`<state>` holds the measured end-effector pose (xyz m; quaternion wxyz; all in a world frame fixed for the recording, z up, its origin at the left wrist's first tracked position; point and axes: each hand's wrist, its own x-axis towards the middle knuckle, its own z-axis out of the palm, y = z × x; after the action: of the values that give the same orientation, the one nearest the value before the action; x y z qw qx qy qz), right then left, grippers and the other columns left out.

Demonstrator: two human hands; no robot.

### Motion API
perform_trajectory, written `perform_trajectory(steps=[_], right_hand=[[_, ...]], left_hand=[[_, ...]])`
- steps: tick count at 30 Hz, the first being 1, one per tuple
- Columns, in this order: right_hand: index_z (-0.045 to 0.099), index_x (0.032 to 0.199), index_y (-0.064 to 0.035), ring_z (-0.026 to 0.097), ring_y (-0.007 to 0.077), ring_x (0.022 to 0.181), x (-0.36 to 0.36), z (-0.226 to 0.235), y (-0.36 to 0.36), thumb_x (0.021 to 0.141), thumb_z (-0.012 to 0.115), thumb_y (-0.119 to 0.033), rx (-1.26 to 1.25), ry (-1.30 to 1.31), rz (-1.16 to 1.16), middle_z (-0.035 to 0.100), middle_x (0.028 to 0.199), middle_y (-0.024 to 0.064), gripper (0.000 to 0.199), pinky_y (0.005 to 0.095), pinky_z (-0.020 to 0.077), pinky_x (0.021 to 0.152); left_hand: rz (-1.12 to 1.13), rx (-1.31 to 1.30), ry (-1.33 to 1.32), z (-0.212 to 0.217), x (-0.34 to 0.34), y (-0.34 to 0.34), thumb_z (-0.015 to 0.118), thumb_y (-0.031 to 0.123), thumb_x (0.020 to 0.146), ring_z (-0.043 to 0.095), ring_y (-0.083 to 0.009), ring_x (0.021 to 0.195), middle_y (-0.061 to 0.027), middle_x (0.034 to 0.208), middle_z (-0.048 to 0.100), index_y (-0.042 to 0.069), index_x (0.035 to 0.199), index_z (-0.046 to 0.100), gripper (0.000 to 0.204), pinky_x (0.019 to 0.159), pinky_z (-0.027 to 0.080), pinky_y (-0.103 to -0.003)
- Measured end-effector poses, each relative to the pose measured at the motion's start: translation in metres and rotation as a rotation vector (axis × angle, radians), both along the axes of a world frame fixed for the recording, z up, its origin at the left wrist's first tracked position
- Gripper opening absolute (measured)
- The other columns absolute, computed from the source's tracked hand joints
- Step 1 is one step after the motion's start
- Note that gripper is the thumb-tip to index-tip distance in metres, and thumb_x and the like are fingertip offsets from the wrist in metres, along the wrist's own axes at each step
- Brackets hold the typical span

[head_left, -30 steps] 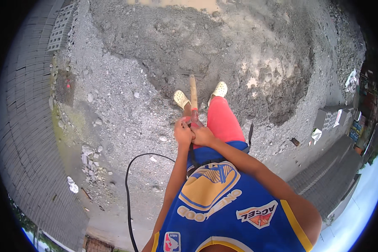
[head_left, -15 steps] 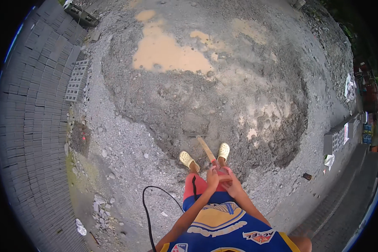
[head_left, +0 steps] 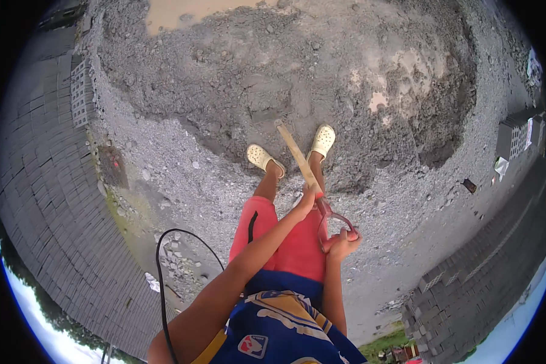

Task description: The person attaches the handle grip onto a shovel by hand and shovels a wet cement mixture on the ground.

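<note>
Wooden-shafted shovel [head_left: 298, 159], red D-grip; blade sunk in grey wet mortar heap [head_left: 321, 73] just ahead of two cream clogs [head_left: 265, 159]. Left hand [head_left: 305, 202] closed round the shaft's lower end; right hand [head_left: 342, 244] clamped on the red grip. Black hose [head_left: 162, 285] lies on gravel at left.

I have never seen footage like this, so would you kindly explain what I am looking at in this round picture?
The picture comes from a wide fisheye camera worn on a person's head, looking straight down, so straight edges bend near the rim. No machine is involved: a person stands at the edge of a grey mound of wet gravel mix. The left hand grips the wooden shaft of a shovel, and the right hand holds its red handle loop. Pale clogs are on the feet. A black cable lies on the ground at the left, and paving blocks surround the area.
</note>
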<state>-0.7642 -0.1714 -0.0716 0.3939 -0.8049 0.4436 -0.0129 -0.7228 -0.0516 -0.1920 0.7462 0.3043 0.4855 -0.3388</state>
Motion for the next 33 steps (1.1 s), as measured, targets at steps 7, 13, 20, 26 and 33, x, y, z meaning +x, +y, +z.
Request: perform_trajectory(steps=[7, 13, 20, 26, 33], right_hand=[[0.045, 0.109, -0.0011, 0.05, 0.015, 0.049, 0.011, -0.082, -0.108, 0.078, 0.06, -0.008, 0.137, 0.201, -0.078, 0.054, 0.073, 0.0089, 0.035, 0.0276, 0.0428, 0.045], [0.046, 0.107, -0.0043, 0.055, 0.0183, 0.054, 0.058, -0.111, -0.109, 0.077, 0.061, -0.019, 0.238, 0.467, -0.559, 0.056, 0.081, 0.0114, 0.037, 0.0275, 0.044, 0.044], [0.055, 0.079, -0.0009, 0.04, 0.0112, 0.038, 0.007, -0.15, -0.161, 0.072, 0.056, -0.012, 0.114, 0.359, -0.402, 0.045, 0.059, 0.0038, 0.013, 0.0262, 0.033, 0.031], [0.047, 0.069, -0.0047, 0.039, 0.0098, 0.038, -0.051, -0.075, -0.24, 0.074, 0.058, -0.012, 0.12, 0.217, -0.48, 0.043, 0.053, 0.0007, 0.015, 0.0253, 0.0306, 0.033], [0.049, 0.068, -0.0054, 0.04, 0.0092, 0.04, -0.119, 0.038, -0.277, 0.072, 0.056, -0.014, 0.204, 0.149, -0.549, 0.042, 0.052, 0.0001, 0.012, 0.0257, 0.0308, 0.034]], left_hand=[[0.56, 0.06, 0.344, -0.274, 0.062, 0.013, 0.064, 0.039, 0.076, 0.055, -0.0209, 0.067, -0.0039, 0.082, 0.05, 0.01, 0.103, 0.046, 0.044, 0.063, 0.047, -0.041], [0.699, -0.019, 0.137, -0.376, 0.086, 0.042, 0.063, 0.026, 0.076, 0.046, -0.0163, 0.055, -0.0021, 0.07, 0.048, 0.014, 0.081, 0.045, 0.022, 0.056, 0.043, -0.035], [0.545, 0.033, 0.165, -0.369, 0.052, 0.056, 0.055, 0.016, 0.072, 0.041, -0.0162, 0.051, -0.0004, 0.057, 0.038, 0.014, 0.063, 0.04, 0.018, 0.051, 0.04, -0.032], [0.491, -0.036, 0.155, -0.25, 0.058, -0.025, 0.058, 0.022, 0.074, 0.043, -0.0179, 0.053, -0.0016, 0.059, 0.042, 0.013, 0.065, 0.041, 0.021, 0.053, 0.041, -0.034], [0.318, 0.095, 0.134, -0.064, 0.074, -0.038, 0.056, 0.023, 0.072, 0.044, -0.0187, 0.053, -0.0022, 0.056, 0.041, 0.014, 0.063, 0.042, 0.018, 0.055, 0.043, -0.035]])
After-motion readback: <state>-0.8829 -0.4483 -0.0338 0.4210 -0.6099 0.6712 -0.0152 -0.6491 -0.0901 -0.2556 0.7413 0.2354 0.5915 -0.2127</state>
